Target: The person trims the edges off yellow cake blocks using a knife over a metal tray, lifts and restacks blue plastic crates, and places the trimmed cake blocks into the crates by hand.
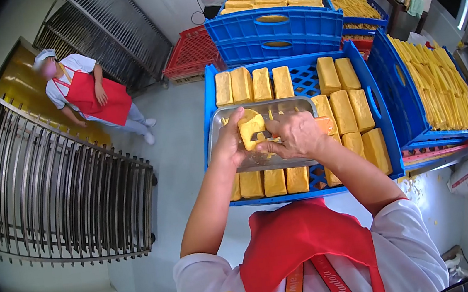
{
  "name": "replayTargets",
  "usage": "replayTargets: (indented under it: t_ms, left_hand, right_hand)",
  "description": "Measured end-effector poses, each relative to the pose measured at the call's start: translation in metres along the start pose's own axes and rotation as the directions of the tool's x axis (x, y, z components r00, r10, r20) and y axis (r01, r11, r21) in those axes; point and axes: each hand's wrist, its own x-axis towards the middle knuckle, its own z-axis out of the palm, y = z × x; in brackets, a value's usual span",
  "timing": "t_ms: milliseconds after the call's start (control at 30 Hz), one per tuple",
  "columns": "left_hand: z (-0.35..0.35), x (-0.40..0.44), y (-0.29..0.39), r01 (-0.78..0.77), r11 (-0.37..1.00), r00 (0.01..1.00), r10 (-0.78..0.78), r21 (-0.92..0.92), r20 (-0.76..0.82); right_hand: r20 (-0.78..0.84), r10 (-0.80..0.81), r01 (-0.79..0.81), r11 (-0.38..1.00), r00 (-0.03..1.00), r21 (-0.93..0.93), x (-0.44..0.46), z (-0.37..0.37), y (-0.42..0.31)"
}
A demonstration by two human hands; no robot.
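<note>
My left hand (231,140) is closed around a yellow bread loaf (251,125), held end-up over a shallow metal tray (230,161). In my right hand (297,134) is a knife with an orange handle (324,125). Its dark blade (260,135) lies against the loaf's near face, and a small pale bit shows beside it. Crumbs and scraps are scattered in the tray. Beneath the tray is a blue crate (382,126) with golden loaves (343,111) standing in rows on both sides. The tray and my arms hide part of the crate.
Stacked blue crates (242,29) with more loaves stand behind. On the right, a tilted blue crate (387,75) holds yellow strips (436,84). A red crate (189,54) and metal racks (67,180) are to the left, near a co-worker (98,96) in a red apron.
</note>
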Motion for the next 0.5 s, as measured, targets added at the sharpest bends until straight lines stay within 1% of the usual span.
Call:
replayTargets:
  t_ms: [33,100,133,167,200,233,267,300,333,367,400,467,500]
  left_hand:
    - [0.0,0.003,0.0,0.008,1.0,1.0,-0.008,0.003,0.004]
    - [0.004,0.011,0.001,-0.01,0.998,0.996,0.016,0.059,-0.09]
    - [0.006,0.013,0.004,-0.002,0.998,0.997,0.007,0.064,-0.081]
    - [0.009,0.016,0.008,-0.133,0.978,0.989,0.142,0.164,-0.046]
    - [0.017,0.019,0.012,-0.263,0.931,0.963,0.271,0.254,0.005]
    - [0.035,0.02,0.018,-0.217,0.936,0.942,0.275,0.277,-0.193]
    - [0.04,0.034,0.019,-0.21,0.936,0.947,0.267,0.281,-0.18]
    - [0.043,0.051,0.019,-0.382,0.845,0.891,0.444,0.375,-0.093]
    - [0.054,0.062,0.021,-0.541,0.715,0.8,0.6,0.443,0.009]
    - [0.067,0.074,0.02,-0.574,0.619,0.737,0.676,0.536,0.008]
    - [0.073,0.092,0.021,-0.591,0.587,0.747,0.657,0.553,0.102]
    - [0.089,0.132,0.016,-0.531,0.35,0.68,0.72,0.772,0.141]
    - [0.105,0.138,0.015,-0.489,0.264,0.669,0.725,0.832,0.163]
  right_hand:
    - [0.111,0.051,-0.046,0.998,0.992,-0.045,-0.001,-0.004,-0.002]
    - [0.138,0.091,-0.086,0.995,0.986,-0.044,-0.006,-0.002,0.002]
    - [0.165,0.121,-0.115,0.992,0.979,-0.044,-0.01,-0.002,0.005]
    - [0.161,0.135,-0.129,0.99,0.978,-0.049,-0.015,-0.001,0.009]
    - [0.124,0.115,-0.102,0.989,0.986,-0.11,-0.022,0.0,0.014]
    - [0.09,0.093,-0.077,0.982,0.992,-0.172,-0.029,-0.001,0.017]
    - [0.085,0.11,-0.093,0.98,0.99,-0.177,-0.036,-0.003,0.019]
    - [0.094,0.133,-0.115,0.978,0.987,-0.175,-0.043,-0.006,0.021]
    - [0.105,0.153,-0.134,0.976,0.983,-0.174,-0.049,-0.009,0.023]
    - [0.056,0.162,-0.153,0.978,0.985,-0.139,-0.053,-0.015,0.023]
    - [0.054,0.172,-0.163,0.976,0.984,-0.143,-0.059,-0.018,0.023]
    - [0.007,0.269,-0.268,0.961,0.963,-0.066,-0.071,-0.024,0.026]
    - [-0.03,0.282,-0.282,0.959,0.959,-0.018,-0.076,-0.031,0.027]
